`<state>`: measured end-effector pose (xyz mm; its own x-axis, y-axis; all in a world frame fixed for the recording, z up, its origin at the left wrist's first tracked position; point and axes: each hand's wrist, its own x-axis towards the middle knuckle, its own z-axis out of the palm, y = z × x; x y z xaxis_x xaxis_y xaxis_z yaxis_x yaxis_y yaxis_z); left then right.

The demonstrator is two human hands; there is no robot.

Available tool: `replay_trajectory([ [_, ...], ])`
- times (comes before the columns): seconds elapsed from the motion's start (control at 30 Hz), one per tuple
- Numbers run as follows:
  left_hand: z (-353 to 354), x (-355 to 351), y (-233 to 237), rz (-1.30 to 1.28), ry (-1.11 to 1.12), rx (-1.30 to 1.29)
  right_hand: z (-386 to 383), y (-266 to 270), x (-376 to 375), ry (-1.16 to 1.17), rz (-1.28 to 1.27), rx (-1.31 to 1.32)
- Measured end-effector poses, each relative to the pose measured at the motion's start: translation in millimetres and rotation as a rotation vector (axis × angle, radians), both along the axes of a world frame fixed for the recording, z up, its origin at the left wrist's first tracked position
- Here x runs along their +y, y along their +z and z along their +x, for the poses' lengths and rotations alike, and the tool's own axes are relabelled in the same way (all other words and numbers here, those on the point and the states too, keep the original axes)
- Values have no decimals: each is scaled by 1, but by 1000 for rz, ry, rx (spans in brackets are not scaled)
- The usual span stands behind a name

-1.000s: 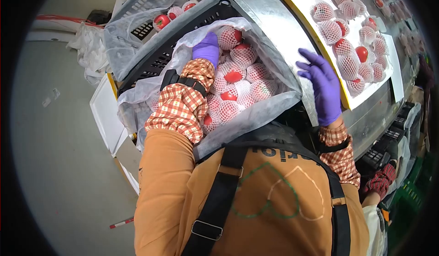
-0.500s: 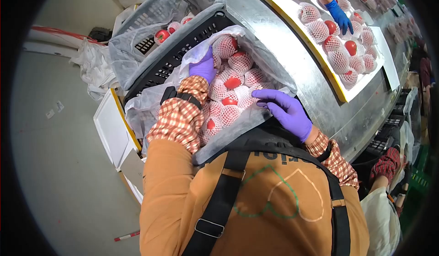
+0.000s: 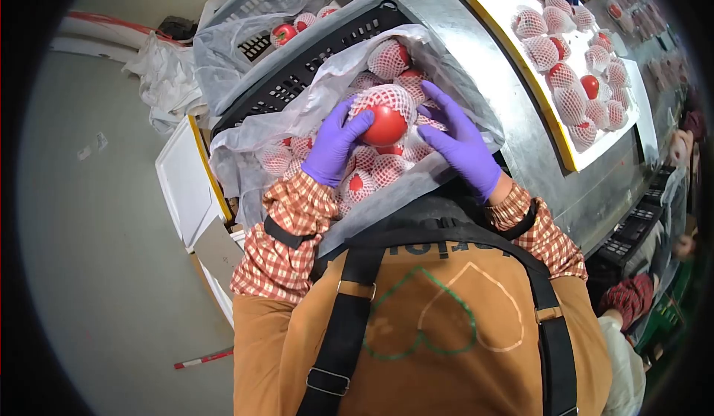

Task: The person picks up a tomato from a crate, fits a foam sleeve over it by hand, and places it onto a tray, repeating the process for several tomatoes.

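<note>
Steel table (image 3: 454,29) carries a white tray (image 3: 487,7) already lined with netted fruit (some nets show red through), while the lined black crate (image 3: 297,81) holds plenty more, so much looks left. One netted red fruit (image 3: 388,124) hangs over the crate, gripped by the left hand (image 3: 333,148); the right hand (image 3: 462,147) spreads open beside it.
</note>
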<state>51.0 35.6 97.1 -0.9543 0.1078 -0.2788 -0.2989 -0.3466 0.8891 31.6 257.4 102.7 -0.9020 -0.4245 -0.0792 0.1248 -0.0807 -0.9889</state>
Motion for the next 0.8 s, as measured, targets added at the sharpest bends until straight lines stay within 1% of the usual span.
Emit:
replay_trajectory([
  [0.03,6,2,0,62,29,-23,1,1,-7,31,-26,49],
  [0.07,12,5,0,66,36,-23,3,1,-13,60,-52,96],
  [0.13,24,10,3,108,88,-65,1,-5,-23,81,-26,115],
  [0.17,27,12,10,146,36,-59,-2,-6,-26,64,-44,110],
  [0.2,32,14,12,149,44,-58,-3,-5,-29,50,-62,104],
  [0.23,36,17,12,1,51,69,-5,-3,-31,43,-138,34],
  [0.27,39,19,11,-150,58,191,-4,-4,-34,52,-138,30],
  [0.3,43,19,7,-284,107,171,-4,-5,-37,52,-141,76],
  [0.37,45,18,9,-265,147,162,0,-1,-43,38,-151,125],
  [0.43,45,15,9,-198,189,148,0,3,-41,73,-133,77],
  [0.5,51,12,16,-226,194,152,0,7,-41,104,-118,34],
  [0.57,53,4,22,-252,199,156,4,9,-42,130,-195,67],
  [0.63,47,-15,27,-476,297,306,4,8,-34,115,-170,84],
  [0.7,21,-53,42,-629,375,377,2,9,-18,78,-106,81],
  [0.73,9,-60,61,-582,503,325,0,4,-9,77,-103,81],
  [0.8,-24,-111,67,-628,589,359,-4,-8,9,-60,17,235],
])
